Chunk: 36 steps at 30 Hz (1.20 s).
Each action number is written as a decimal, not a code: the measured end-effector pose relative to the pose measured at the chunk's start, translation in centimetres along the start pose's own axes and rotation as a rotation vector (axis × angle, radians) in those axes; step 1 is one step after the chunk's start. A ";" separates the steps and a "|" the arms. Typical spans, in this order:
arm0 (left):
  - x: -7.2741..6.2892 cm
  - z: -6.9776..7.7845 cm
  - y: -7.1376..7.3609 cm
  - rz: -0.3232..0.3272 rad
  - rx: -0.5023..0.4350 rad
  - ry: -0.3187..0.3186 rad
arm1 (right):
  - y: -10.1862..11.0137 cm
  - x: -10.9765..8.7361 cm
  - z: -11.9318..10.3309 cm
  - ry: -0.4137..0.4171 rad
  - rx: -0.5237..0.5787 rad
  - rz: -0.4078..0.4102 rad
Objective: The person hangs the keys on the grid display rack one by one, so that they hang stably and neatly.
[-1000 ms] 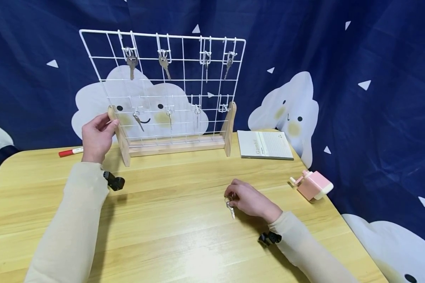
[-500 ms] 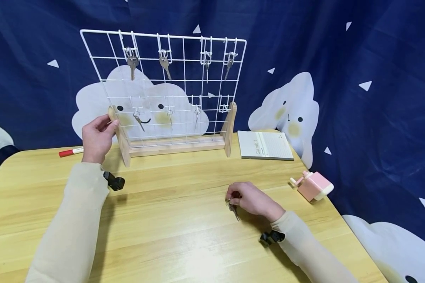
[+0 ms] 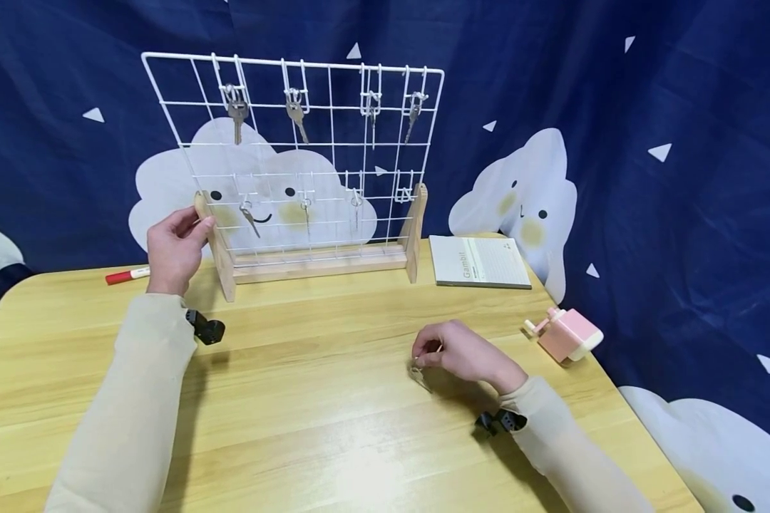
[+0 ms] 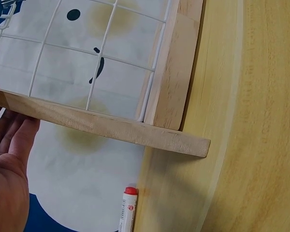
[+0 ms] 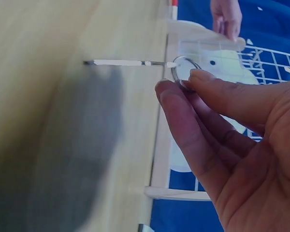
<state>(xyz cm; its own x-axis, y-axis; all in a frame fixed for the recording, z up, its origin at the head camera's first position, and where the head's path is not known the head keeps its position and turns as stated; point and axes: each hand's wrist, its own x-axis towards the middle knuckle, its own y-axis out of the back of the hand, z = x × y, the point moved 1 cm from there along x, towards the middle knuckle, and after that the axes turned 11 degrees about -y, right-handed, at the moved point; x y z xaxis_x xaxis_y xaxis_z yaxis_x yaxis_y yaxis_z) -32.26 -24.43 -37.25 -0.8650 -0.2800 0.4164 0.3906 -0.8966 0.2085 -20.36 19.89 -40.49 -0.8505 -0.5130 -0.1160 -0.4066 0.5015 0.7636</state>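
In the head view, a white wire grid rack (image 3: 334,68) in a wooden stand is at the back of the table. My left hand (image 3: 176,249) grips its left wooden side post (image 3: 223,265), thumb on one side and fingers on the other. Over the table's middle right, my right hand (image 3: 465,354) pinches a metal ring bearing a key (image 5: 118,63) between thumb and fingertips. The key hangs from the ring, just above the tabletop. Several keys (image 3: 237,117) hang on the grid's hooks in two rows; the lower right hook (image 3: 404,194) holds none.
A notepad (image 3: 481,262) lies right of the rack. Nearer the right edge stands a pink pencil sharpener (image 3: 570,335) with a crank. Behind my left hand lies a red-capped marker (image 3: 127,275). A dark blue curtain (image 3: 520,64) hangs behind the table.
My right hand has shifted slightly right, and the key has swung and turned under its fingertips. My left hand stays on the side post.
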 end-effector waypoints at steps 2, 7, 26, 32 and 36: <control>0.0 0.0 0.0 -0.001 -0.001 0.001 | 0.3 -0.1 -0.2 -0.017 0.010 0.006; 0.0 0.0 0.0 0.003 -0.002 0.002 | 1.0 -0.2 -0.7 -0.023 0.079 0.035; 0.0 -0.1 -0.2 0.019 0.009 -0.013 | 2.6 1.6 -1.7 -0.044 0.278 0.242; 0.0 -0.1 -0.1 0.017 0.008 -0.013 | 3.6 2.6 -1.8 -0.066 0.289 0.271; 0.0 -0.2 -0.1 0.015 0.006 -0.010 | 4.3 3.2 -2.0 -0.075 0.311 0.316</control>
<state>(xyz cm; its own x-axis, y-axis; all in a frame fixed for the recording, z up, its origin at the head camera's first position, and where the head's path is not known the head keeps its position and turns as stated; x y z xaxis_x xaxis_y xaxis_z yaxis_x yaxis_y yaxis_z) -32.39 -24.42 -37.43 -0.8558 -0.2903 0.4282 0.4056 -0.8903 0.2070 -24.13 18.99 -36.32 -0.9661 -0.2553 0.0379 -0.1947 0.8170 0.5428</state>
